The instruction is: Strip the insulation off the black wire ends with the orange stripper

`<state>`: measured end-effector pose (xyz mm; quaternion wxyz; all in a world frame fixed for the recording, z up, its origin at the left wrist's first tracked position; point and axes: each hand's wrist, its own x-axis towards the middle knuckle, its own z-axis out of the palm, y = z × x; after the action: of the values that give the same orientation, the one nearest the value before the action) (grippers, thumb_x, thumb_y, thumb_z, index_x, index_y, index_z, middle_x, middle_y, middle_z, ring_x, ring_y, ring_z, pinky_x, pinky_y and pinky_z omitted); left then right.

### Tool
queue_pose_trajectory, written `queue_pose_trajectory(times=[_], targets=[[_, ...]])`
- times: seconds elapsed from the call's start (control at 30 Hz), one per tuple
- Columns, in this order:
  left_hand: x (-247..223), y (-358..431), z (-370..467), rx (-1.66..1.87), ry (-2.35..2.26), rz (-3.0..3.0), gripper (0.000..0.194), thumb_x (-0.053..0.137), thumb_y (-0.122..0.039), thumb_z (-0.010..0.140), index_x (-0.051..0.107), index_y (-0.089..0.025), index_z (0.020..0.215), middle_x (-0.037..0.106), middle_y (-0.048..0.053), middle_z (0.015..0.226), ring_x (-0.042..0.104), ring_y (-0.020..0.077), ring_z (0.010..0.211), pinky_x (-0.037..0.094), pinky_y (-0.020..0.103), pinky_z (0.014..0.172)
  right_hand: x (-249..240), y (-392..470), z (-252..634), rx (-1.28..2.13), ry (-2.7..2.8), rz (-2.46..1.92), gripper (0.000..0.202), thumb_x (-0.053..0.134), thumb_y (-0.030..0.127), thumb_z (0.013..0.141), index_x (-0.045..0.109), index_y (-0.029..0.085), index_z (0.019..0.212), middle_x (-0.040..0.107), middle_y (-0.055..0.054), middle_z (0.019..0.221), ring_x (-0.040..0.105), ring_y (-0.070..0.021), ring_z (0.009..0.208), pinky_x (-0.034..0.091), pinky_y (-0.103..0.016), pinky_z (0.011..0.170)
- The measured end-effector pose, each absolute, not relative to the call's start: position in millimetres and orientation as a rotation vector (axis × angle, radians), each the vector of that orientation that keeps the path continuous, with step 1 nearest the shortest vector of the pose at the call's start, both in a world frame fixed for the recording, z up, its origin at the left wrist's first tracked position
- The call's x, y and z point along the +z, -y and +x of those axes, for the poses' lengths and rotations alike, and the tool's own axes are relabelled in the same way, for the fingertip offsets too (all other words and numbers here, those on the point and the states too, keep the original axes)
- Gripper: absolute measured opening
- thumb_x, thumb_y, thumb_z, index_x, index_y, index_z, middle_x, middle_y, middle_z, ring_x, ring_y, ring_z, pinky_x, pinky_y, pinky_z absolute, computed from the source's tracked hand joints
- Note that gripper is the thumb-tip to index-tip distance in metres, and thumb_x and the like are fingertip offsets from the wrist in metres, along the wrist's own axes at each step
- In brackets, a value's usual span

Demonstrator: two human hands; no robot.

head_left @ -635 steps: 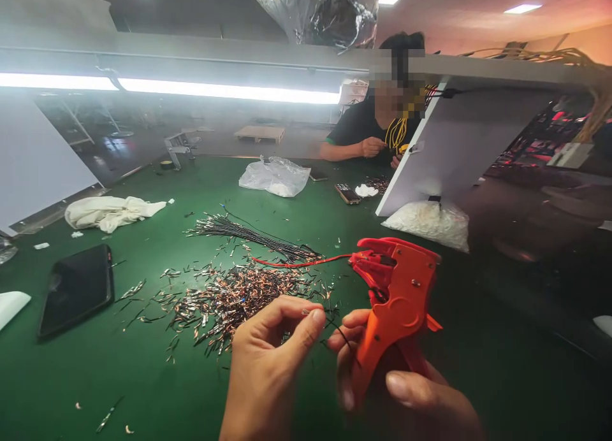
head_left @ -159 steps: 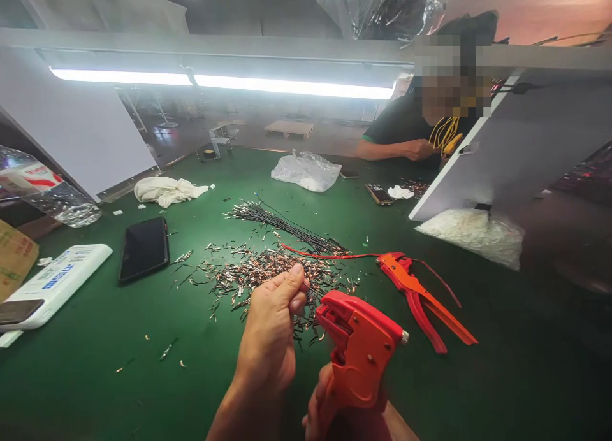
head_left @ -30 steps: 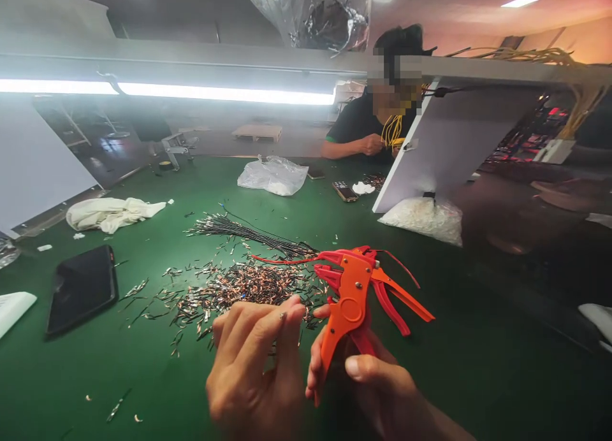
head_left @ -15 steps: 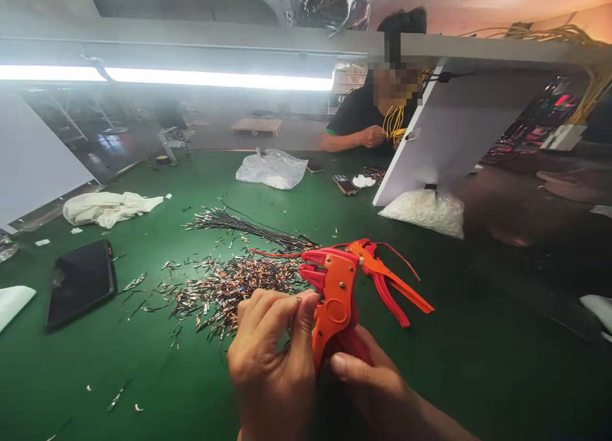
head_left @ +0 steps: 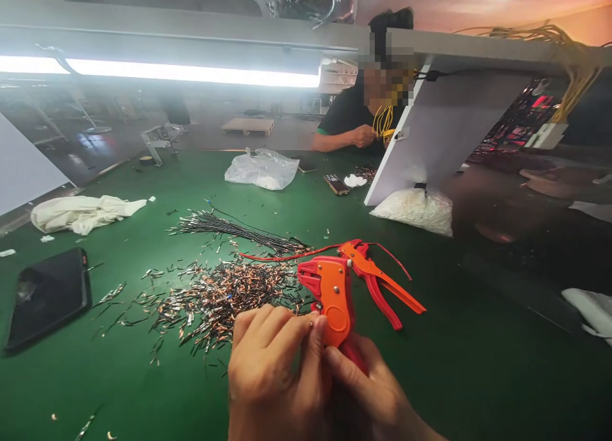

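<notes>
My right hand (head_left: 370,377) is wrapped round the handles of an orange and red wire stripper (head_left: 336,291), which stands upright with its jaws facing left. My left hand (head_left: 275,358) is closed in a pinch beside the stripper's body, just below the jaws. A tiny copper-coloured end of a wire (head_left: 311,324) shows between thumb and forefinger; the rest is hidden by the fingers. Behind lies a second wire stripper (head_left: 377,278) on the green table, near a red wire (head_left: 287,257). To the left spreads a heap of short wire clippings (head_left: 224,294).
A bundle of black wires (head_left: 239,229) lies behind the heap. A phone (head_left: 50,297) and white cloth (head_left: 86,213) are at left. Farther back are a clear plastic bag (head_left: 262,170), a slanted panel (head_left: 421,129) and a filled bag (head_left: 415,210). A person (head_left: 347,119) opposite handles yellow wires.
The view has shifted slightly, so the table things appear farther left. My left hand has moved a little lower along the stripper, still pinched. My right hand keeps its hold.
</notes>
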<state>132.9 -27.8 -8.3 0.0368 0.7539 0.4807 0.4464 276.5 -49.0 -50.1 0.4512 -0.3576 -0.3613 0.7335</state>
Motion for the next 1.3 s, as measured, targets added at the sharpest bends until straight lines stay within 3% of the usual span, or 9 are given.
queue_pose_trajectory(times=[0.23, 0.37, 0.5, 0.63, 0.73, 0.87, 1.0, 1.13, 1.3], targets=[[-5, 30, 123, 1.265, -1.48, 2.156, 0.02, 0.065, -0.018, 0.088, 0.065, -0.023, 0.069, 0.062, -0.007, 0.058, 0.056, 0.0106, 0.053, 0.043, 0.023, 0.058, -40, 52, 274, 1.88, 0.77, -0.987, 0.048, 0.077, 0.063, 0.074, 0.061, 0.018, 0.081, 0.051, 0.004, 0.063, 0.047, -0.0114, 0.057, 0.04, -0.027, 0.059], [-4, 32, 125, 1.29, -1.528, 1.965, 0.022, 0.063, -0.026, 0.089, 0.067, -0.026, 0.067, 0.064, -0.008, 0.059, 0.059, 0.0108, 0.052, 0.045, 0.021, 0.054, -44, 48, 273, 1.99, 0.695, -0.747, 0.033, 0.074, 0.048, 0.082, 0.063, 0.019, 0.089, 0.056, 0.002, 0.068, 0.053, -0.0119, 0.06, 0.042, -0.026, 0.063], [-2, 35, 129, 1.533, -1.687, 1.754, 0.012, 0.064, -0.025, 0.088, 0.072, -0.029, 0.08, 0.071, -0.006, 0.067, 0.065, 0.0135, 0.059, 0.05, 0.024, 0.059, -45, 41, 272, 2.076, 0.625, -0.475, 0.028, 0.065, 0.039, 0.089, 0.063, 0.019, 0.108, 0.064, -0.004, 0.084, 0.063, -0.0175, 0.07, 0.048, -0.033, 0.071], [1, 35, 125, 1.697, -1.944, 1.744, 0.01, 0.063, -0.022, 0.089, 0.072, -0.028, 0.089, 0.076, -0.003, 0.077, 0.068, 0.0148, 0.066, 0.053, 0.027, 0.065, -36, 40, 277, 2.115, 0.416, -0.435, 0.056, 0.075, 0.02, 0.076, 0.055, 0.024, 0.128, 0.067, -0.006, 0.102, 0.066, -0.0194, 0.092, 0.049, -0.036, 0.087], [0, 33, 126, 1.725, -1.878, 1.862, 0.011, 0.062, -0.019, 0.09, 0.071, -0.025, 0.086, 0.074, -0.004, 0.071, 0.064, 0.0127, 0.059, 0.05, 0.027, 0.067, -25, 41, 284, 2.213, 0.306, -0.315, 0.08, 0.071, 0.008, 0.066, 0.046, 0.033, 0.138, 0.068, -0.005, 0.114, 0.066, -0.0212, 0.105, 0.047, -0.041, 0.095], [-6, 28, 129, 1.624, -1.799, 1.998, 0.013, 0.066, -0.017, 0.088, 0.068, -0.024, 0.077, 0.064, -0.008, 0.059, 0.057, 0.011, 0.052, 0.045, 0.029, 0.07, -17, 39, 285, 2.282, 0.279, -0.251, 0.066, 0.065, 0.018, 0.077, 0.046, 0.034, 0.138, 0.069, -0.005, 0.108, 0.067, -0.0233, 0.103, 0.047, -0.052, 0.095], [-9, 23, 127, 1.689, -1.855, 1.984, 0.016, 0.066, -0.017, 0.088, 0.066, -0.024, 0.074, 0.062, -0.009, 0.057, 0.055, 0.0106, 0.05, 0.041, 0.032, 0.075, -23, 31, 282, 2.059, 0.372, -0.718, 0.041, 0.063, 0.03, 0.086, 0.055, 0.022, 0.126, 0.072, -0.008, 0.088, 0.068, -0.0224, 0.081, 0.052, -0.044, 0.079], [3, 27, 130, 1.727, -1.871, 1.951, 0.017, 0.065, -0.018, 0.089, 0.064, -0.025, 0.073, 0.06, -0.011, 0.055, 0.054, 0.0101, 0.049, 0.039, 0.034, 0.077, -28, 29, 285, 1.853, 0.558, -1.135, 0.043, 0.078, 0.027, 0.074, 0.061, 0.016, 0.113, 0.073, -0.006, 0.084, 0.066, -0.0212, 0.08, 0.05, -0.038, 0.08], [17, 47, 146, 1.824, -1.722, 1.92, 0.014, 0.063, -0.011, 0.089, 0.066, -0.024, 0.086, 0.064, -0.009, 0.065, 0.054, 0.0092, 0.055, 0.04, 0.032, 0.074, -26, 34, 285, 1.812, 0.834, -0.859, 0.038, 0.07, 0.023, 0.075, 0.063, 0.022, 0.112, 0.071, -0.003, 0.088, 0.065, -0.0221, 0.082, 0.05, -0.037, 0.081]])
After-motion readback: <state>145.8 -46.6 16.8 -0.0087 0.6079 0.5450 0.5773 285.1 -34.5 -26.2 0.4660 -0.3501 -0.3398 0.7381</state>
